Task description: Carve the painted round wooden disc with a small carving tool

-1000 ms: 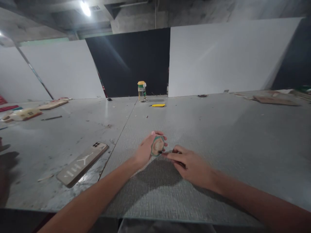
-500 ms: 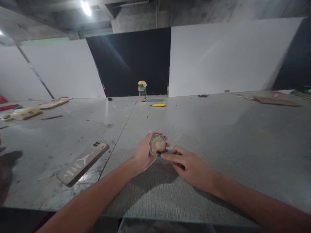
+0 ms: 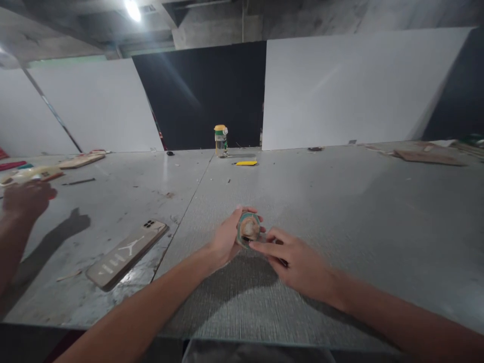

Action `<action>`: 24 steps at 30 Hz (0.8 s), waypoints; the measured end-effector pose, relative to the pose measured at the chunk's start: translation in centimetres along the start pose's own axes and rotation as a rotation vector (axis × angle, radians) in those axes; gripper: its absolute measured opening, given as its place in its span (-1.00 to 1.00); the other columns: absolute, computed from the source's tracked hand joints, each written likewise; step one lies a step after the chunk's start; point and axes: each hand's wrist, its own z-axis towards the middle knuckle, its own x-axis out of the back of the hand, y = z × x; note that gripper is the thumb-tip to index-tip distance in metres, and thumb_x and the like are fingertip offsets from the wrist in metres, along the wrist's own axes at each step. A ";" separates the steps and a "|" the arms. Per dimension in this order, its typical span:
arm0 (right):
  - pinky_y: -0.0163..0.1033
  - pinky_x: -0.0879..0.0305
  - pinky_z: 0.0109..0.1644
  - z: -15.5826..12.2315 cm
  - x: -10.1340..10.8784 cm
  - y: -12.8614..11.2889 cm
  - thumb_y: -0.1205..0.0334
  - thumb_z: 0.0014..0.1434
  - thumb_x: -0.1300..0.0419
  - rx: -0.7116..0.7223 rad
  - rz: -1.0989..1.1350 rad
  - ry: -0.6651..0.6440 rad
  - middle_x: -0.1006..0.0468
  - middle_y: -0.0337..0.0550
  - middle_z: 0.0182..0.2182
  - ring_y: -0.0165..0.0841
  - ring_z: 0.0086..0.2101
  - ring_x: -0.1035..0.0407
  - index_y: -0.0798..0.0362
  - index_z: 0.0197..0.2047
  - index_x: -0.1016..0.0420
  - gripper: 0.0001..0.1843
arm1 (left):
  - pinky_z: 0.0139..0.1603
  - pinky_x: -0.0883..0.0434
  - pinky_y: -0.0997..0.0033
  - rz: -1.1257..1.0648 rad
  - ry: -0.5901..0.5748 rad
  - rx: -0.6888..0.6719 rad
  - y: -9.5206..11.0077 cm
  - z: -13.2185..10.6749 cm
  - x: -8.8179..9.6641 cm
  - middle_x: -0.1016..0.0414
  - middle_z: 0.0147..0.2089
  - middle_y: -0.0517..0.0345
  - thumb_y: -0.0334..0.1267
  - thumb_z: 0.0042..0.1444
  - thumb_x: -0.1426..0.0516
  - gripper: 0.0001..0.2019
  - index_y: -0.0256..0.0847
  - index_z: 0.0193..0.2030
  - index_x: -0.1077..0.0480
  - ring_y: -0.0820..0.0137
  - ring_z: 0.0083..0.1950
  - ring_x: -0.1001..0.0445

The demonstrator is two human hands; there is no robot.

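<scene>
A small round disc-like object (image 3: 249, 227), with a teal rim and a tan, pale-centred face, is tilted toward me just above the table. My left hand (image 3: 229, 234) is closed around it from the left, fingertips showing past its far right edge. My right hand (image 3: 289, 254) is at its lower right, index fingertip against the rim beside a small dark spot. The other right fingers are curled in; whether they pinch something small is hidden.
A phone in a grey-brown case (image 3: 128, 254) lies left. A yellow cutter (image 3: 245, 163) and a yellow-lidded bottle (image 3: 221, 141) are farther back. Another person's hand (image 3: 28, 199) reaches toward a pale wrapped bundle (image 3: 36, 175) at far left. Brown flat pieces (image 3: 427, 156) lie at back right.
The round object has tilted and shifted slightly right in my left hand. My right hand stays at its rim. Another person's hand has come in at the left.
</scene>
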 end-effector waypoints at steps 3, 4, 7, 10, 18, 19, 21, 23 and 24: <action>-0.26 -0.35 -0.15 0.0 -0.1 0.3 0.47 0.21 -0.03 0.011 0.039 0.039 -0.45 -0.04 -0.19 -0.36 -0.24 -0.39 0.03 0.07 -0.50 -0.58 | -0.17 -0.35 0.30 -0.010 -0.017 0.005 0.2 -0.2 -0.2 -0.44 -0.18 0.02 -0.06 0.29 0.09 -0.67 -0.28 -0.16 -0.34 0.34 -0.25 -0.47; -0.26 -0.35 -0.16 0.0 -0.1 0.4 0.48 0.21 -0.03 0.006 0.044 0.041 -0.45 -0.05 -0.19 -0.37 -0.25 -0.39 0.03 0.08 -0.50 -0.58 | -0.18 -0.35 0.32 -0.010 -0.016 0.008 0.3 -0.2 -0.2 -0.44 -0.19 0.02 -0.06 0.29 0.09 -0.66 -0.28 -0.16 -0.34 0.35 -0.26 -0.47; -0.28 -0.35 -0.19 -0.1 -0.2 0.5 0.48 0.21 -0.04 -0.009 0.055 0.041 -0.45 -0.07 -0.20 -0.39 -0.28 -0.38 0.02 0.07 -0.50 -0.58 | -0.24 -0.35 0.35 -0.008 -0.007 0.013 0.3 -0.3 -0.2 -0.44 -0.20 0.02 -0.05 0.29 0.09 -0.66 -0.28 -0.15 -0.34 0.35 -0.28 -0.47; -0.29 -0.34 -0.19 -0.1 -0.2 0.5 0.47 0.21 -0.05 -0.007 0.059 0.042 -0.44 -0.07 -0.20 -0.39 -0.27 -0.38 0.00 0.07 -0.50 -0.59 | -0.28 -0.36 0.36 -0.011 -0.008 0.008 0.3 -0.3 -0.2 -0.44 -0.19 0.00 -0.06 0.29 0.08 -0.67 -0.28 -0.16 -0.33 0.35 -0.29 -0.48; -0.27 -0.27 -0.28 0.0 0.5 0.4 0.40 0.24 -0.05 -0.009 -0.217 -0.075 -0.40 -0.11 -0.29 -0.36 -0.36 -0.35 -0.07 0.01 -0.55 -0.63 | -0.37 -0.39 0.37 0.077 0.086 0.042 0.6 -0.3 0.0 -0.46 -0.22 0.04 -0.08 0.29 0.13 -0.69 -0.23 -0.18 -0.31 0.33 -0.34 -0.52; -0.27 -0.25 -0.30 0.0 0.6 0.5 0.41 0.23 -0.06 -0.011 -0.267 -0.097 -0.41 -0.12 -0.29 -0.37 -0.39 -0.35 -0.09 0.01 -0.55 -0.62 | -0.37 -0.39 0.38 0.099 0.097 0.051 0.7 -0.2 0.1 -0.47 -0.22 0.04 -0.07 0.29 0.12 -0.70 -0.22 -0.17 -0.31 0.34 -0.34 -0.52; -0.28 -0.20 -0.34 -0.1 0.7 0.6 0.44 0.18 -0.07 -0.015 -0.351 -0.123 -0.42 -0.14 -0.28 -0.39 -0.43 -0.33 -0.15 0.01 -0.54 -0.58 | -0.38 -0.38 0.39 0.135 0.104 0.067 0.8 -0.3 0.2 -0.47 -0.21 0.04 -0.06 0.28 0.11 -0.70 -0.21 -0.17 -0.31 0.35 -0.34 -0.52; -0.29 -0.16 -0.37 -0.1 0.9 0.7 0.45 0.16 -0.08 -0.013 -0.406 -0.128 -0.43 -0.15 -0.27 -0.41 -0.46 -0.30 -0.19 0.01 -0.54 -0.55 | -0.37 -0.37 0.40 0.167 0.098 0.089 1.0 -0.4 0.2 -0.47 -0.21 0.03 -0.07 0.27 0.09 -0.71 -0.22 -0.16 -0.30 0.36 -0.34 -0.52; -0.29 -0.14 -0.38 -0.1 0.9 0.7 0.45 0.15 -0.08 -0.012 -0.423 -0.126 -0.43 -0.16 -0.27 -0.41 -0.47 -0.30 -0.21 0.01 -0.54 -0.54 | -0.37 -0.36 0.41 0.180 0.094 0.102 1.2 -0.4 0.2 -0.47 -0.21 0.03 -0.08 0.27 0.09 -0.72 -0.22 -0.16 -0.30 0.36 -0.34 -0.52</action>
